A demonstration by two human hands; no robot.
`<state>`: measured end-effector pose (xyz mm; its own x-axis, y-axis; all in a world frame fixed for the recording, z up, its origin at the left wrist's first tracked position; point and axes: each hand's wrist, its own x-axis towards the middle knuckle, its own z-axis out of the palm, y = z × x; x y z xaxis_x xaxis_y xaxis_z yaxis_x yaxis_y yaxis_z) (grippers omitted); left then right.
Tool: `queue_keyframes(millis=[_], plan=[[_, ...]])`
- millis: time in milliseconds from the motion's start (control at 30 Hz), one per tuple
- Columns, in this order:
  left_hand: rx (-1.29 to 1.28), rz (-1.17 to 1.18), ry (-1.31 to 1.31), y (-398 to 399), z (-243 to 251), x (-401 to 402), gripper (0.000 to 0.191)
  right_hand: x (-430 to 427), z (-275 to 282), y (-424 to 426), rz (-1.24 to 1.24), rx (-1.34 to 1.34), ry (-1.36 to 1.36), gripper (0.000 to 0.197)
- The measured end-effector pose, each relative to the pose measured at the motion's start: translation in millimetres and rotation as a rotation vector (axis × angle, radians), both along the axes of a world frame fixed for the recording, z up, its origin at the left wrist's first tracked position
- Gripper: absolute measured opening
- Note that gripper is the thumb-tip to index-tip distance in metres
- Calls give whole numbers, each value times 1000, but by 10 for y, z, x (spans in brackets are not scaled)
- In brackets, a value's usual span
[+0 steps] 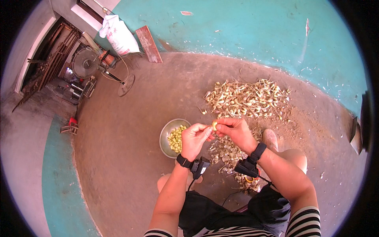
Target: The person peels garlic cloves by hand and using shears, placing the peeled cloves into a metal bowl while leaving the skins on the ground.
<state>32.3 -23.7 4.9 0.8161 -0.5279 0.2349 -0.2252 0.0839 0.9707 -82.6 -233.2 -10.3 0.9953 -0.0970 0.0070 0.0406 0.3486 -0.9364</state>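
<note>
A pale yellow garlic clove [214, 126] is pinched between the thumb and fingertips of my right hand [239, 134]. From the other side, my left hand [192, 139] meets it with thumb and forefinger. Beneath and left of that hand stands a round metal bowl [164, 146] holding many peeled garlic cloves [175, 139]; my left hand covers part of its right side. Unpeeled garlic with dry stalks [245, 99] lies in a wide heap beyond my hands. Under my right forearm, papery garlic skins [226, 154] are spread over the floor, partly hidden.
My shoe [270, 138] rests right of the skins. An orange-yellow ring-shaped object [249, 179] lies among them. At far left are a standing fan [86, 62], a white sack [120, 37], a leaning board [149, 44] and a small stool [70, 127]. A teal wall [237, 32] bounds the far side.
</note>
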Motion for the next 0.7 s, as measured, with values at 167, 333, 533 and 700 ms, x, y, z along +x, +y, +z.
queue_keyframes(millis=[167, 333, 533, 700], plan=[[-40, -13, 33, 16, 10, -4, 10, -50, 78, 20, 11, 46, 20, 33], [-12, -28, 0, 19, 67, -13, 10, -44, 84, 6, 14, 24, 8, 32], [-6, -43, 25, 40, 52, -6, 9, -64, 77, 3, 8, 18, 16, 30], [-36, -48, 27, 25, 34, -35, 7, -77, 90, 17, 4, 47, 53, 29]])
